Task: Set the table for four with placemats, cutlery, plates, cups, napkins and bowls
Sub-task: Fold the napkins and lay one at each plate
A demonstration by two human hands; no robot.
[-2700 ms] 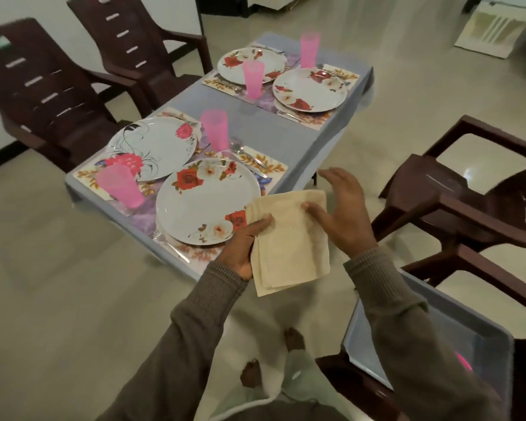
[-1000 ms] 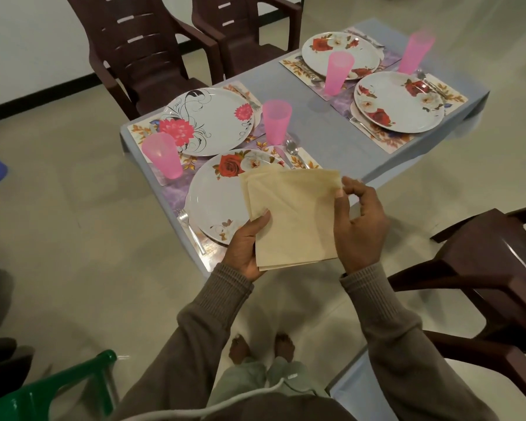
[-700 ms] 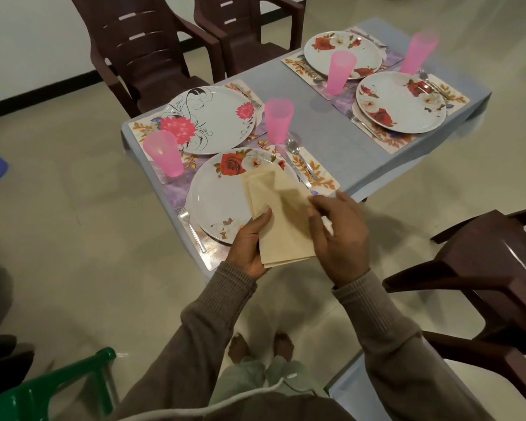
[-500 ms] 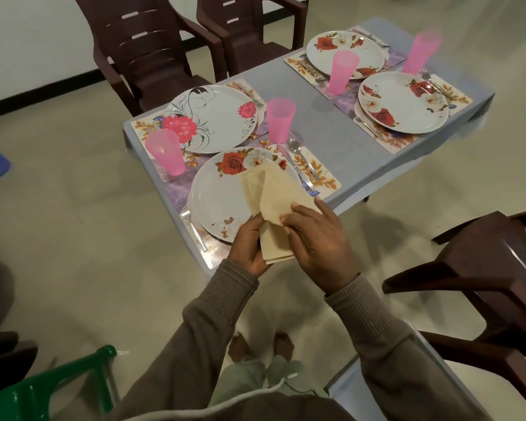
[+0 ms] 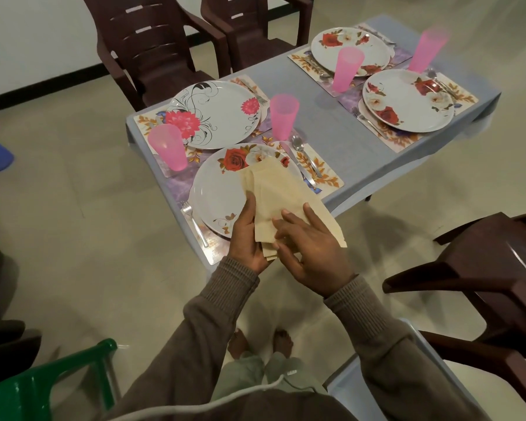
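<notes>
I hold a stack of beige cloth napkins [image 5: 281, 189] over the near plate [image 5: 219, 189], a white one with red roses. My left hand [image 5: 248, 235] grips the stack from its left edge. My right hand [image 5: 308, 250] lies across the napkins' lower part with fingers spread, folding the top one. The grey table [image 5: 325, 129] carries floral placemats, plates and pink cups: a cup [image 5: 283, 117] beyond the near plate, another cup [image 5: 166, 150] at its left. A fork [image 5: 195, 223] lies left of the near plate, a knife and spoon [image 5: 304, 156] right of it.
Two more set places with plates [image 5: 407, 100] and pink cups [image 5: 346, 68] fill the table's far end. Dark brown chairs [image 5: 152, 47] stand behind the table, another brown chair [image 5: 483, 275] at my right. A green chair [image 5: 49, 387] is at lower left, a grey bin [image 5: 356, 390] by my legs.
The napkin that was spread flat between both hands has been folded narrower. My right hand moved from the right edge leftward onto the stack, close to my left hand.
</notes>
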